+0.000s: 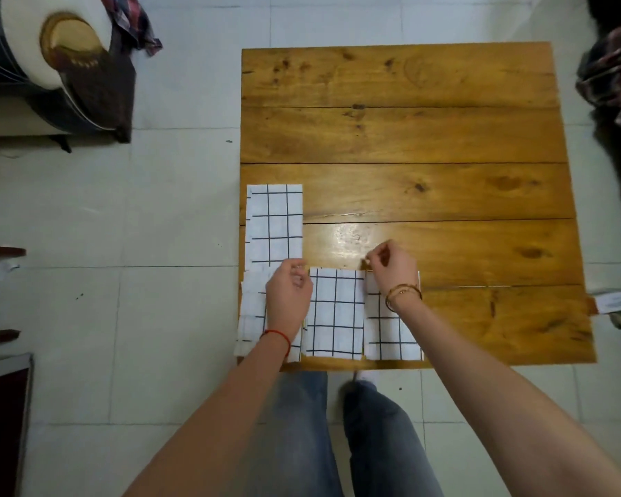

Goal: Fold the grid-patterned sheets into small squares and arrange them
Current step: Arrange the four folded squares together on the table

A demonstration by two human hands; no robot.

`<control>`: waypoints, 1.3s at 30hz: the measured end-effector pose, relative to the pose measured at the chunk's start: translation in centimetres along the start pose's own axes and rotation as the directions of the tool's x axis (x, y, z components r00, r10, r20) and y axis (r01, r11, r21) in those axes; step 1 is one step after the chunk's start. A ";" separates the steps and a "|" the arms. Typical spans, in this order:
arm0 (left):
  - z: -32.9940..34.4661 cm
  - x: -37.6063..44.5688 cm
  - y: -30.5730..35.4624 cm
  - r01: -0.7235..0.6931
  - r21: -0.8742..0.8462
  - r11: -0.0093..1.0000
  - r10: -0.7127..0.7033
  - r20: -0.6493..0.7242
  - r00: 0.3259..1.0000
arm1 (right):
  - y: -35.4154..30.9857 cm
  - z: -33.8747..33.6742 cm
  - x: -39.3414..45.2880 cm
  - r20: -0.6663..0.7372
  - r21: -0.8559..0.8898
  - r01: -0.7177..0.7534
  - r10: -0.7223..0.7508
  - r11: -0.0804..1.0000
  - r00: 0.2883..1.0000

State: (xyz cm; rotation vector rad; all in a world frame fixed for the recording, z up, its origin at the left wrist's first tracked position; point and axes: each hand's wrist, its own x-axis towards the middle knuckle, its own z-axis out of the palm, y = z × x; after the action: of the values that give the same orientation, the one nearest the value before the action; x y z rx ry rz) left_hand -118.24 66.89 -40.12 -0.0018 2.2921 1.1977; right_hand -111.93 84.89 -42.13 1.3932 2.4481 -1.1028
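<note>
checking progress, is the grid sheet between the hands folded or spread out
Folded: the middle sheet lies flat as a small rectangle on the table.

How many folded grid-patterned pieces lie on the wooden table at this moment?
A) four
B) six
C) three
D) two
A: three folded pieces form a row along the near edge of the wooden table, the left piece, the middle piece and the right piece, and a fourth piece lies just beyond the left one.
</note>
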 end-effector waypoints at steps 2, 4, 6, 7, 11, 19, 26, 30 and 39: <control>2.5 -2.6 -0.3 0.026 -0.006 1.000 -0.025 0.057 0.998 | 2.8 -1.6 -1.4 -0.049 -0.002 -0.045 0.045 0.999 0.998; 4.7 -4.9 -0.6 0.056 0.020 0.998 -0.058 0.090 0.994 | 5.6 -2.8 -2.6 -0.093 0.004 -0.105 0.105 0.994 0.990; 6.5 -6.6 -1.0 0.106 0.068 0.992 -0.114 0.126 0.985 | 8.2 -3.5 -3.7 -0.107 0.006 -0.149 0.149 0.989 0.983; 7.3 -7.2 -1.3 0.130 0.085 0.988 -0.141 0.142 0.980 | 9.2 -3.6 -4.1 -0.097 -0.005 -0.170 0.168 0.985 0.981; 9.5 -9.2 -1.8 0.186 0.116 0.976 -0.205 0.182 0.962 | 11.8 -3.3 -5.7 -0.048 0.001 -0.233 0.233 0.972 0.971; 10.7 -9.8 -2.0 0.172 0.159 0.972 -0.193 0.130 0.973 | 12.1 -2.4 -6.3 0.033 0.102 -0.297 0.296 0.949 0.955; 10.7 -9.5 -0.9 0.193 0.104 0.976 -0.206 0.132 0.970 | 11.3 -4.4 -6.2 0.107 0.461 -0.270 0.249 0.845 0.963; 10.6 -8.9 1.5 0.193 0.023 0.981 -0.195 0.101 0.976 | 8.9 -6.8 -5.4 0.160 0.608 -0.284 0.236 0.742 0.959; 7.3 -2.9 4.8 0.193 -0.130 0.972 -0.178 0.117 0.977 | 2.0 -7.8 -1.8 0.202 0.649 -0.261 0.169 0.715 0.965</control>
State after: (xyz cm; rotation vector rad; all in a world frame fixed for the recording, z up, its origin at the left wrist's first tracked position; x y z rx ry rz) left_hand -113.55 74.69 -38.42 -0.1975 2.0624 1.2288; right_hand -107.44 89.28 -36.73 1.6409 1.7735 -2.0620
